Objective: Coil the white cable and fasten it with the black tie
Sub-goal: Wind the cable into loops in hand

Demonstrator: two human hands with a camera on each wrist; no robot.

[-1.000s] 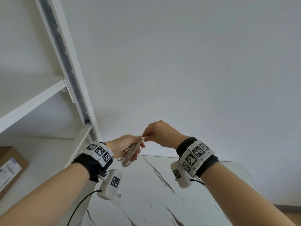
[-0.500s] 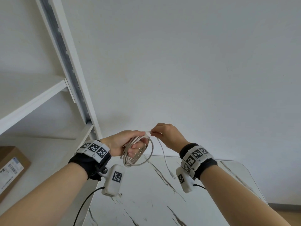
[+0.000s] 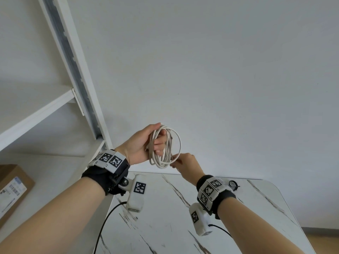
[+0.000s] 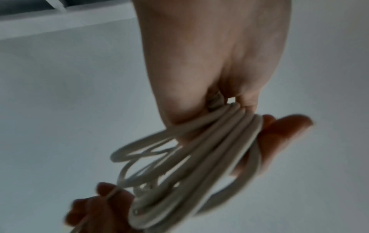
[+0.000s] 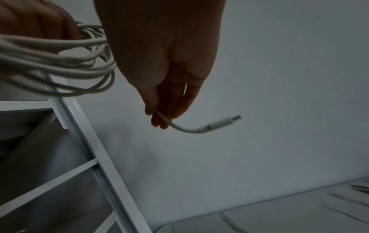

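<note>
The white cable hangs in several loops from my left hand, whose fingers curl round the bundle above the table. In the left wrist view the loops run across my fingers. My right hand sits just below and right of the coil and pinches the cable's loose end. The right wrist view shows that end leaving my fingertips, with the plug sticking out free. The black tie lies as a small ring on the table behind my right wrist.
A white marble-pattern table lies below both hands. A white shelf unit stands to the left, with a cardboard box on its lower shelf. A plain white wall fills the background.
The left hand has risen and turned palm toward me with the coil. The right hand dropped from the coil's top to its lower right, bringing the cable end round.
</note>
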